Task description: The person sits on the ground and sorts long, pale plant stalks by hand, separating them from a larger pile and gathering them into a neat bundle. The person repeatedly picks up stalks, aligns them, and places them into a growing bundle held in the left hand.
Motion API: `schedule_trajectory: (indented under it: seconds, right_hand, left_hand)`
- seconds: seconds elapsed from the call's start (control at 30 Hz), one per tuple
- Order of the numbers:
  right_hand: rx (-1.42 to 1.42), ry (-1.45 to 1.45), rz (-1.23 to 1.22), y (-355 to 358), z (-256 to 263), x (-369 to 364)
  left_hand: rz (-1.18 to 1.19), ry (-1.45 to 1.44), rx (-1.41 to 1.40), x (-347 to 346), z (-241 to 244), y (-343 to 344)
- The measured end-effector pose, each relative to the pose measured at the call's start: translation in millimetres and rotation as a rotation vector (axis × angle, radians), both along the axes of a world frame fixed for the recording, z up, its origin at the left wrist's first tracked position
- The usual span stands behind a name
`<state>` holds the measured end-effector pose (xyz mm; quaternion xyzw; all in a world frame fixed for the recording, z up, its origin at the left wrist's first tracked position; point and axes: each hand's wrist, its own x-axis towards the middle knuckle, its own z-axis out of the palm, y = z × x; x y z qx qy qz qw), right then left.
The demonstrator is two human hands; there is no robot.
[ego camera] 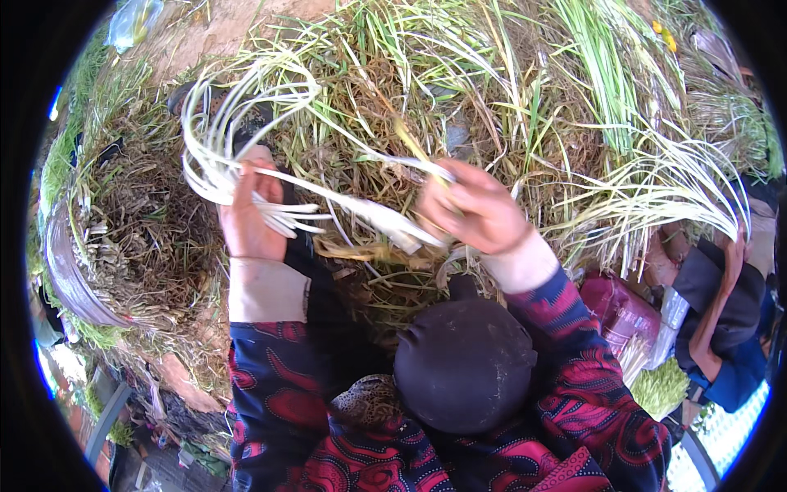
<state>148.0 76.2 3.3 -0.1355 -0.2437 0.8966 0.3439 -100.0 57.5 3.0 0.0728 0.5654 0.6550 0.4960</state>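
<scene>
A loose bunch of long pale plant stalks (209, 166) curves up and over from my left hand (253, 212), which is closed around it. Their short cut ends stick out to the right of the palm. One white stalk (369, 212) slants across toward my right hand (473, 206). The right fingers, partly blurred, pinch the thin end of a stalk together with a yellowed leaf (412, 138). Below the hands, strips of yellow-brown leaf (356, 251) are blurred. A dark rounded shape (464, 366) sits in front of my patterned sleeves; what it is I cannot tell.
Discarded leaves and brown stems (381, 80) cover the ground. Green leaves (599, 67) lie at upper right. On the right, a co-worker's hand (733, 246) holds pale stalks (670, 190). Nearby lie a maroon printed bag (618, 313) and green bundle ends (661, 387). A clear plastic bag (134, 24) lies upper left.
</scene>
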Motion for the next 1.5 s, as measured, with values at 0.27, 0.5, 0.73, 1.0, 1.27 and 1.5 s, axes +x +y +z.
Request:
schedule_trajectory:
  seconds: [0.27, 0.5, 0.73, 1.0, 1.27, 1.5]
  right_hand:
    - [0.839, -1.422, 1.016, -81, -21, 110]
    - [1.016, -1.588, 0.015, -63, -11, 82]
    - [1.192, -1.452, -0.084, -34, -12, 17]
    - [0.565, -1.078, 0.125, -55, -6, 28]
    - [0.623, -1.177, 0.335, -51, -30, 68]
    - [0.355, -1.754, -0.475, 21, -98, 148]
  left_hand:
    - [0.167, 0.068, 0.051, -68, -5, 14]
    - [0.064, 0.164, -0.042, -4, 2, 1]
    - [-0.097, 0.106, -0.003, 43, -4, -12]
    - [-0.270, -0.078, 0.048, 100, 1, -37]
    - [-0.324, -0.298, -0.168, 138, -8, -73]
    - [-0.348, -0.631, -0.227, 129, 3, -91]
